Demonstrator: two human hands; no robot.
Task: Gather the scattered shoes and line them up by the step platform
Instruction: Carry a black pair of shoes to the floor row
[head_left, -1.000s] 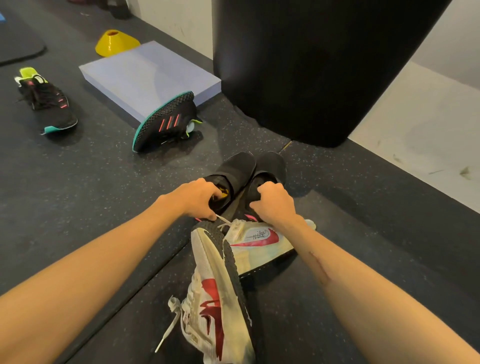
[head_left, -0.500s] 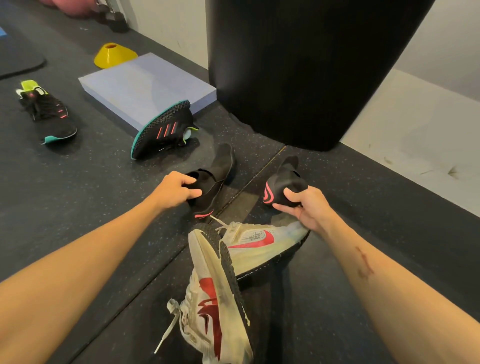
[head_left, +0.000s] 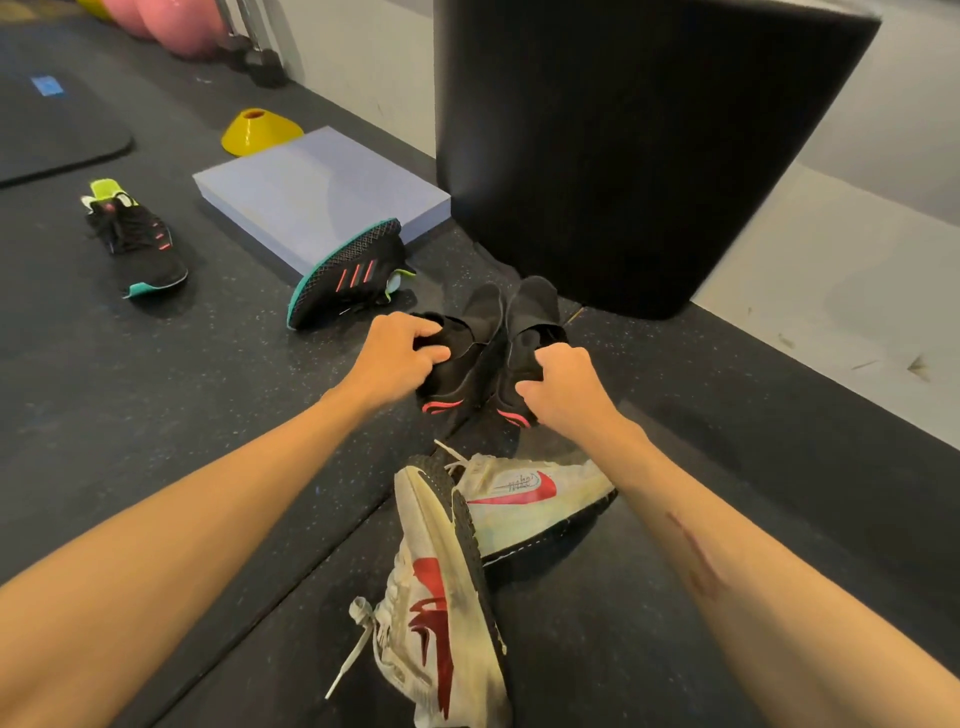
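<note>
Both hands down on a pair of black slip-on shoes, left hand (head_left: 397, 358) gripping the collar of the left black shoe (head_left: 462, 353), right hand (head_left: 563, 387) curled round the heel of the right black shoe (head_left: 530, 332), the two side by side and touching, toes toward the big black punching bag (head_left: 623, 145). Nearer in, two white sneakers with red swooshes, one (head_left: 447, 587) tipped on its side, the other (head_left: 530, 499) lying across behind it. Farther off, a black sneaker with a teal sole (head_left: 345, 273) leaning on the lilac step platform (head_left: 311, 192), its mate (head_left: 137, 239) alone on the dark rubber floor (head_left: 156, 389), a yellow cone (head_left: 260, 130) just beyond the platform.
</note>
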